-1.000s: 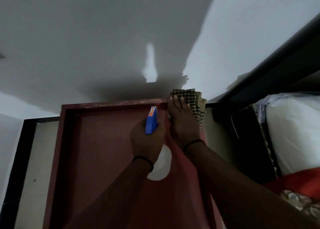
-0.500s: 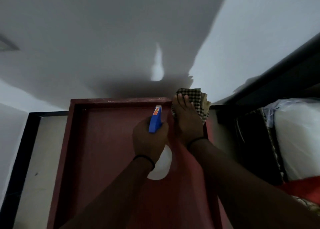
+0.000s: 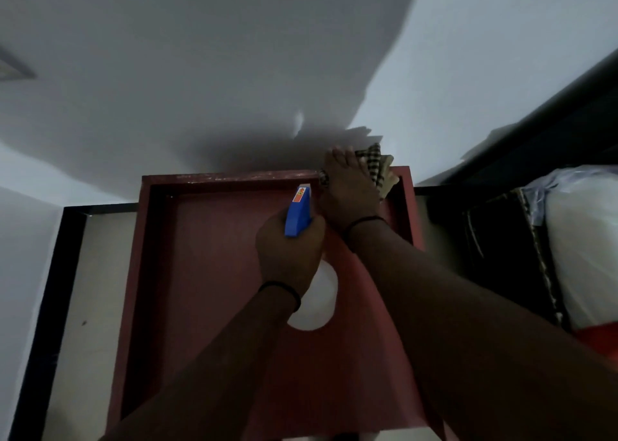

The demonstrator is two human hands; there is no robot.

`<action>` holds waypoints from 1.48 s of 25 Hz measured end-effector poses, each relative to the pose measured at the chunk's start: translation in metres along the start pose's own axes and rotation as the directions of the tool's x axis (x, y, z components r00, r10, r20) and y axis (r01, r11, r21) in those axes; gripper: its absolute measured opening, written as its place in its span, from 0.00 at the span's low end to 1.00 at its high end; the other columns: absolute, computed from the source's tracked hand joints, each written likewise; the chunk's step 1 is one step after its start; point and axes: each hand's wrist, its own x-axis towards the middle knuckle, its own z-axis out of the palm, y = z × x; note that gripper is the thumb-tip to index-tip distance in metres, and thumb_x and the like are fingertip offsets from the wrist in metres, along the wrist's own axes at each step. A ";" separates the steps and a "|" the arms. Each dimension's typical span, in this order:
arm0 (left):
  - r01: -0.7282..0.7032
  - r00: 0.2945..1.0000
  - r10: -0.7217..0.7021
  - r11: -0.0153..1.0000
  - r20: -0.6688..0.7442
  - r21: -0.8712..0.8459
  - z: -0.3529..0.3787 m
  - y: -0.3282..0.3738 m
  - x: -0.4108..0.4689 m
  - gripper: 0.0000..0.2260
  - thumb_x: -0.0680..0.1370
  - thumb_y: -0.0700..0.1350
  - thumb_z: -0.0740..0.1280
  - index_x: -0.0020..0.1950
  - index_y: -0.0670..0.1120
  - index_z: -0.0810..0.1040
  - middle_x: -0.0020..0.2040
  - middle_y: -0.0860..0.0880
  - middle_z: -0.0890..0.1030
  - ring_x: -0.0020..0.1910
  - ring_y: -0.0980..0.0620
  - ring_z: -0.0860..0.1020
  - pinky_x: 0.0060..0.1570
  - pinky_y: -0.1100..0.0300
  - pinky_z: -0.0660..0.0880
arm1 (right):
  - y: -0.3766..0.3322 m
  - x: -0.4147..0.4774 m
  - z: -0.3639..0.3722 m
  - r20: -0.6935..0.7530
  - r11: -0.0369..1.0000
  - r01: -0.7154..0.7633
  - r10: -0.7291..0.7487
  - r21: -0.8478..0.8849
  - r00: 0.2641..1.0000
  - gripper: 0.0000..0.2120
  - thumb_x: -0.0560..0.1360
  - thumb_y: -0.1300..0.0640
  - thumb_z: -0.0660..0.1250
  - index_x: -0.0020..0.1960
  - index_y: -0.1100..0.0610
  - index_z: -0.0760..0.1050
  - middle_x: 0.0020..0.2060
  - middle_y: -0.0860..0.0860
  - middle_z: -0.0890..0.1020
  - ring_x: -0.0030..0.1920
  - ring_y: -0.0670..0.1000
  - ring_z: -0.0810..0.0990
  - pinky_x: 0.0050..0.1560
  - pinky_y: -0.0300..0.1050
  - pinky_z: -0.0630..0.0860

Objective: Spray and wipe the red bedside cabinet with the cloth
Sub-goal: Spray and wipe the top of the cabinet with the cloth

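A white wall (image 3: pixel 200 73) fills the upper half of the frame, much of it in shadow. Below it the red bedside cabinet (image 3: pixel 200 290) takes up the centre and lower frame, seen from above, its raised rim running along the back against the wall and down the left side. At the right edge lies a dark bed frame with a white pillow (image 3: pixel 582 250). The left hand (image 3: pixel 289 250), at the centre of the frame, has its fingers curled round the spray bottle (image 3: pixel 298 213). The bottle's blue head sticks out above the knuckles, with its long axis running almost straight up the frame and the nozzle end aimed at the back rim and wall. A white rounded part shows below the wrist. Just to the right, the right hand (image 3: pixel 349 193) lies with fingers straight and flat, pressing the checked cloth (image 3: pixel 376 163) on the back rim near the cabinet's upper right corner. The cloth bunches out beyond the fingertips and to their right, against the wall.
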 end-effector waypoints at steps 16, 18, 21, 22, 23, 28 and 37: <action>-0.002 1.000 0.001 1.000 0.021 0.021 -0.009 0.005 -0.007 0.14 0.76 0.36 0.70 0.34 0.46 0.71 0.28 0.40 0.72 0.27 0.49 0.71 0.31 0.52 0.74 | 0.023 -0.022 -0.015 0.092 0.987 0.160 -0.160 0.006 0.983 0.27 0.79 0.58 0.53 0.77 0.60 0.60 0.77 0.57 0.61 0.79 0.59 0.55 0.77 0.57 0.55; -0.005 1.000 0.005 1.000 0.017 0.027 -0.010 0.004 -0.007 0.16 0.76 0.36 0.70 0.33 0.48 0.70 0.26 0.48 0.69 0.24 0.57 0.68 0.28 0.64 0.70 | 0.011 0.002 -0.021 0.078 0.998 0.058 -0.059 0.015 0.995 0.25 0.80 0.61 0.55 0.77 0.59 0.62 0.77 0.57 0.62 0.78 0.57 0.56 0.78 0.52 0.54; 0.023 0.999 -0.024 0.999 0.024 0.025 -0.013 0.004 -0.008 0.16 0.76 0.36 0.70 0.32 0.49 0.69 0.26 0.54 0.68 0.23 0.58 0.67 0.28 0.66 0.68 | 0.006 -0.015 -0.008 0.000 0.998 0.005 -0.005 -0.067 1.000 0.27 0.80 0.61 0.57 0.79 0.56 0.58 0.79 0.55 0.58 0.79 0.55 0.51 0.78 0.53 0.46; 0.033 0.999 -0.034 0.999 0.025 0.022 -0.014 0.004 -0.008 0.16 0.75 0.36 0.70 0.32 0.49 0.69 0.26 0.54 0.68 0.23 0.58 0.66 0.28 0.65 0.68 | 0.007 -0.024 -0.008 -0.018 0.995 -0.009 0.007 -0.102 1.000 0.28 0.80 0.60 0.57 0.79 0.54 0.57 0.79 0.54 0.56 0.80 0.55 0.49 0.77 0.54 0.43; 0.037 0.999 -0.037 0.999 0.020 0.027 -0.015 0.004 -0.006 0.16 0.75 0.35 0.70 0.32 0.49 0.69 0.26 0.53 0.68 0.24 0.58 0.66 0.29 0.65 0.68 | 0.008 -0.030 -0.009 -0.039 0.992 -0.026 0.021 -0.125 0.999 0.29 0.79 0.59 0.58 0.80 0.52 0.57 0.80 0.54 0.55 0.80 0.55 0.48 0.77 0.56 0.41; 0.005 1.000 -0.008 0.994 0.027 0.108 -0.018 0.007 0.006 0.16 0.75 0.37 0.70 0.32 0.49 0.69 0.26 0.51 0.68 0.26 0.53 0.68 0.31 0.60 0.68 | 0.007 -0.025 -0.014 -0.037 0.992 -0.029 0.025 -0.121 0.999 0.29 0.79 0.58 0.59 0.79 0.48 0.58 0.79 0.55 0.56 0.80 0.57 0.48 0.77 0.57 0.42; 0.131 0.991 -0.134 0.987 0.020 0.095 -0.013 0.005 0.003 0.12 0.75 0.38 0.70 0.34 0.46 0.72 0.29 0.42 0.74 0.35 0.32 0.80 0.39 0.40 0.80 | 0.015 -0.021 -0.016 -0.021 0.993 -0.056 0.054 -0.106 0.998 0.29 0.81 0.57 0.56 0.80 0.53 0.54 0.80 0.51 0.55 0.80 0.53 0.49 0.77 0.53 0.43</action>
